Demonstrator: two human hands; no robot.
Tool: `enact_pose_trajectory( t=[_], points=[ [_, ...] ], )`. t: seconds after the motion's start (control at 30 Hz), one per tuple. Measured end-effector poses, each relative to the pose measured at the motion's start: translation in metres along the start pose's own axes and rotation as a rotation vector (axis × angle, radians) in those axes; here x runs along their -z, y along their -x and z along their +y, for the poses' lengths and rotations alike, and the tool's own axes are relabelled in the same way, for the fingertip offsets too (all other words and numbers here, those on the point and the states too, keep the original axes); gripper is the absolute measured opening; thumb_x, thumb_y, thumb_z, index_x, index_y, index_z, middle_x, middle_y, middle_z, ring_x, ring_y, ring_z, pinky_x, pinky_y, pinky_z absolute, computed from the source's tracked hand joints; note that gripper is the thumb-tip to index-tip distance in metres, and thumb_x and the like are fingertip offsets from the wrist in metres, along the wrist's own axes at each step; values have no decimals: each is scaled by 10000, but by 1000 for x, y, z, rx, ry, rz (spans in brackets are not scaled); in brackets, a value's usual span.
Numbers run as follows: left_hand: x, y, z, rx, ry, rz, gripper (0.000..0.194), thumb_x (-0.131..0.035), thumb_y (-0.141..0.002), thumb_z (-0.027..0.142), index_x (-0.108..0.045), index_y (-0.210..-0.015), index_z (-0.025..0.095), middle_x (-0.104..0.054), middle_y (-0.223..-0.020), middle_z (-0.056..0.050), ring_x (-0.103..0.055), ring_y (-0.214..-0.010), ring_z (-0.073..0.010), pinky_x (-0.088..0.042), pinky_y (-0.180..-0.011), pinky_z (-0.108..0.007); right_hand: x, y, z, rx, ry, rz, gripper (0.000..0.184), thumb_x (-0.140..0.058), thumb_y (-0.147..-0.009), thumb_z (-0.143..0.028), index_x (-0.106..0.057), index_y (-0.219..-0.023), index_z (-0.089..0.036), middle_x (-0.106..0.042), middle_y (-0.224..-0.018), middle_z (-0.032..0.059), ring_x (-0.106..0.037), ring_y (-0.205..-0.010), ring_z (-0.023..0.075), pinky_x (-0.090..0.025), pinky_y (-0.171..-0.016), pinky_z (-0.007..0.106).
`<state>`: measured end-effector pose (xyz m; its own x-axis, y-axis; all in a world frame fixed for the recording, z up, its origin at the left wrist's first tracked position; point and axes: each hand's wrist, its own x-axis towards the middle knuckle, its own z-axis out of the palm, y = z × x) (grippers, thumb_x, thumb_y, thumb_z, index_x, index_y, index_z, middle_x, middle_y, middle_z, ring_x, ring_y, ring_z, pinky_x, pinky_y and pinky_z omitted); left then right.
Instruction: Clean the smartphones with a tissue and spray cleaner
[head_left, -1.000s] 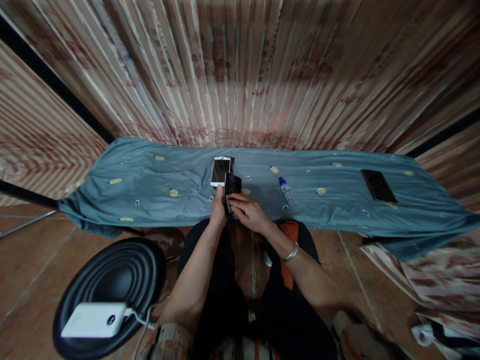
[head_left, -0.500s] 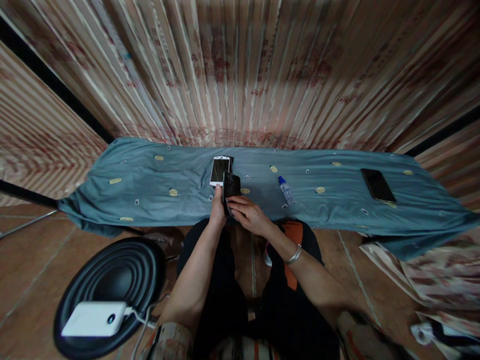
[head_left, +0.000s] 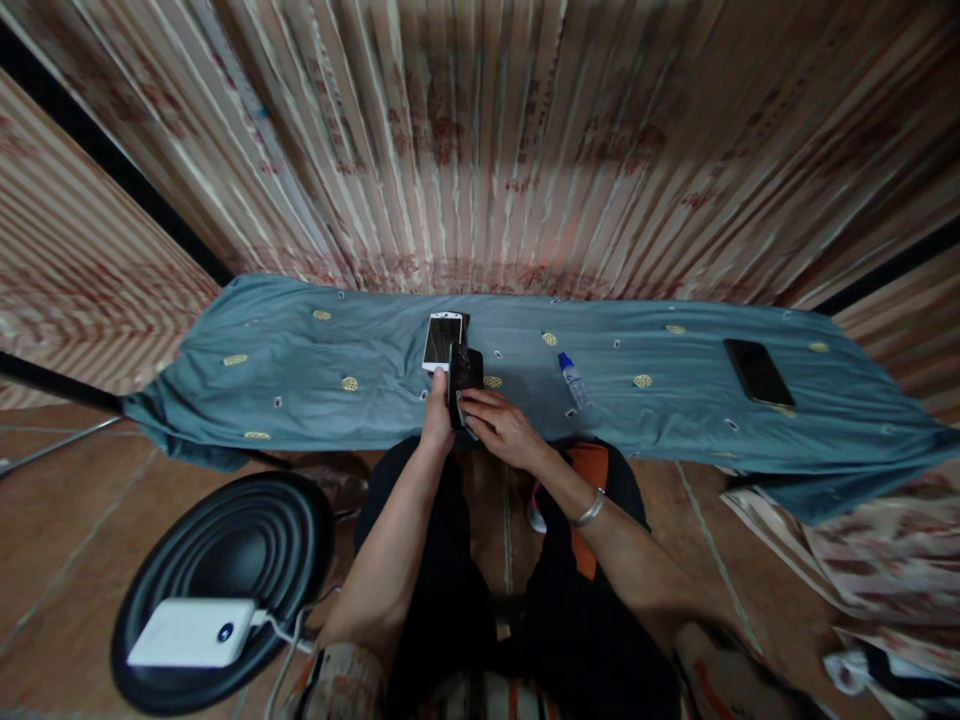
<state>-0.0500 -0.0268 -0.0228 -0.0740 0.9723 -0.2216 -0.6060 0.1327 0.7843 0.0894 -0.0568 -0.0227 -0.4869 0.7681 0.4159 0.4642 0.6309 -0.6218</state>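
Head view: your left hand (head_left: pixel 438 415) is closed round the dark phone (head_left: pixel 468 370), over the cloth (head_left: pixel 390 415)'s near edge; your right hand (head_left: pixel 502 425), fingers bent, touches it, grip unclear. Handling judged underway, unfinished.

Left hand (head_left: pixel 436 418) in a grip, thumb (head_left: pixel 439 380) pointing far; right hand (head_left: pixel 508 430) just beside it, fingers (head_left: pixel 484 405) stretched left, both arms (head_left: pixel 390 535) extended from the near side!

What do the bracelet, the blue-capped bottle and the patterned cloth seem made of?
Bracelet: probably polished metal, given its silvery gleam.
Bottle: likely clear plastic; its body looks see-through, the cap opaque.
Cloth: thin, soft-sheened fabric, judging by wrinkles; fibre unclear.
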Motion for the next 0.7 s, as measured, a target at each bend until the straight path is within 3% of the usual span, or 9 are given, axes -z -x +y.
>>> enact_pose_trajectory(
  t=[0.27,0.7],
  points=[
    [3,0,5,-11,-10,47,516,-592,-853,626,-714,-966,138,-778,-951,-87,-704,-1068,-268,-547,-925,-364,-1,1,-14,47,-42,-20,301,-517,-981,-229,-733,-1190,-224,-673,-1338,99,-619,-1243,231,-503,-1087,448],
    [-6,7,10,11,45,-9,506,-559,-883,617,-715,-993,149,-786,-976,-98,-705,-1088,-286,-561,-911,-383,-2,0,5,-24,42,59,323,-494,-975,-209,-720,-1205,-188,-681,-1325,117,-620,-1256,237,-481,-1114,455]
  ],
)
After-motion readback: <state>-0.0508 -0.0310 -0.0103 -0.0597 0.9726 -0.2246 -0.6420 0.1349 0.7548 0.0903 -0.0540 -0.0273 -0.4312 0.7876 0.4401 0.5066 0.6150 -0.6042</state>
